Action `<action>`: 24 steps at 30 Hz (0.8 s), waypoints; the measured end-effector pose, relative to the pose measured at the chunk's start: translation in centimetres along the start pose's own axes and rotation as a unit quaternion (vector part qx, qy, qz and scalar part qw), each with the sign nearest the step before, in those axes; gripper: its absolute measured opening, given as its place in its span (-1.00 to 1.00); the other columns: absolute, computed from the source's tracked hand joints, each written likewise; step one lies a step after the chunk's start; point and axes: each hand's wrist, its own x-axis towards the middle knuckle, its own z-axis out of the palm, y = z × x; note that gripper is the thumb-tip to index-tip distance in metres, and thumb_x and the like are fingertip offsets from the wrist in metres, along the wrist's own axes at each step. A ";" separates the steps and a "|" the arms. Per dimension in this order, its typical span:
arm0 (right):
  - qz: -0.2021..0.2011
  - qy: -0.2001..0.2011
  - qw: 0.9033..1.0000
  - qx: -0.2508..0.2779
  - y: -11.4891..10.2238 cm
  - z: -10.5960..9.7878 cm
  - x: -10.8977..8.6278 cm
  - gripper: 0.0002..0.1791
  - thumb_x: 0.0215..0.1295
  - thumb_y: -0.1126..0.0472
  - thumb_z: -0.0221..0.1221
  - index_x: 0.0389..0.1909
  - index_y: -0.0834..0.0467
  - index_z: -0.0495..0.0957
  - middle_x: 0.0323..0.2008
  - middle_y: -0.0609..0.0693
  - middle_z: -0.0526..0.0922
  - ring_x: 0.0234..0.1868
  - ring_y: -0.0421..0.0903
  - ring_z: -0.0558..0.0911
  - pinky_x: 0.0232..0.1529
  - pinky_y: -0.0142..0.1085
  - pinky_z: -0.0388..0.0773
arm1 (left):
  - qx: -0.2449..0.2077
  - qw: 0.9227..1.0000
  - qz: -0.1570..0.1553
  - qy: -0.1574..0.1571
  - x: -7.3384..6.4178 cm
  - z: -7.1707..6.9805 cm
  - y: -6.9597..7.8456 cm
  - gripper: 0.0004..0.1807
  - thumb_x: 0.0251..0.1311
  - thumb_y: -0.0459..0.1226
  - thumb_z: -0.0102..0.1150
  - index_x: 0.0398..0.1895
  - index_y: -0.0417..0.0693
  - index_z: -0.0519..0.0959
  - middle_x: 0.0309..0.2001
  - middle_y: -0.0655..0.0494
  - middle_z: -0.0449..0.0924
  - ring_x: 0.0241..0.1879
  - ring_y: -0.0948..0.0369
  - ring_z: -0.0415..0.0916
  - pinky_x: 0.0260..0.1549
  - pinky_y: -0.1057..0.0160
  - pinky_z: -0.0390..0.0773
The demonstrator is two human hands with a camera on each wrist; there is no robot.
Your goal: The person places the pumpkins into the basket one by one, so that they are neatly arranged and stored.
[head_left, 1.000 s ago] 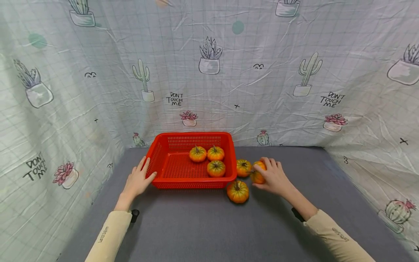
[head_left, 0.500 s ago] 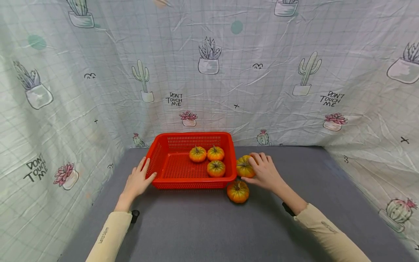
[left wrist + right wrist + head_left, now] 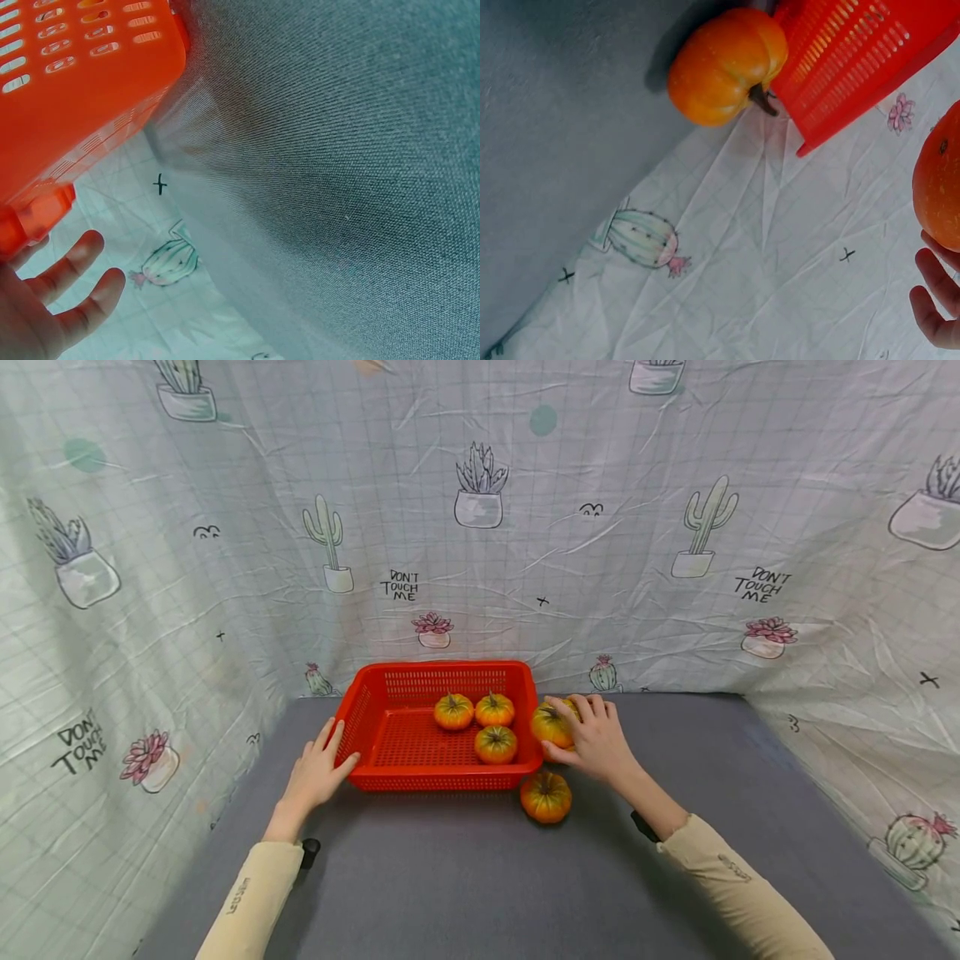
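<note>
Red plastic basket (image 3: 435, 772), slotted walls, flat rim, set on the grey desk (image 3: 450, 877). Inside, in its right half: back-left pumpkin (image 3: 453, 713), back-right pumpkin (image 3: 494, 710), front-right pumpkin (image 3: 496, 746). All three ribbed, orange, streaked yellow-green toward the top, stems up. Outside, near the basket's front right corner: desk pumpkin (image 3: 546, 799), same ribbed form, stem up. Beside the right wall: held pumpkin (image 3: 551, 728), greener on top; in the right wrist view its visible side reads smooth orange with one small dark spot.

Fingers, left hand (image 3: 313, 777): spread and nearly straight, thumb well out to the side, resting at the basket's left rim near the front corner; no pumpkin in them. Fingers, right hand (image 3: 597, 743): parted to about the width of one pumpkin, bent over it from the right, thumb on the near side; grip on the held pumpkin.

Position: all pumpkins lie well to the right of the left fingers. Held pumpkin sits between right fingers and thumb, raised off the desk, seen against the printed cloth (image 3: 645, 635) in the right wrist view. In the head view it overlaps the basket's right rim; contact cannot be told. Desk pumpkin lies nearer the wearer than the right thumb, apart from it.
</note>
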 end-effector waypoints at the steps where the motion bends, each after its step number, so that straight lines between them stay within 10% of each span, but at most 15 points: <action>1: 0.001 -0.004 1.000 -0.002 -0.1 0.1 0.1 -0.32 0.18 -0.40 -0.33 0.19 -0.10 0.25 -0.14 0.16 0.41 -0.24 0.07 0.29 -0.28 -0.11 0.19 | 0.001 1.000 0.000 0.000 0.0 0.0 0.0 -0.21 0.19 0.04 -0.13 0.38 -0.15 -0.08 0.38 -0.20 -0.15 0.10 -0.22 0.12 -0.06 -0.26 0.24; 24: -0.029 -0.034 0.999 -0.010 -4.6 1.8 2.7 -0.45 0.16 -0.26 -0.05 0.19 -0.27 0.26 -0.10 0.20 0.39 -0.25 0.06 0.31 -0.31 -0.15 0.23 | 0.008 1.000 -0.001 0.009 0.0 0.4 -0.1 -0.22 0.18 0.01 -0.10 0.37 -0.16 -0.06 0.38 -0.21 -0.12 0.06 -0.20 0.16 -0.12 -0.22 0.30</action>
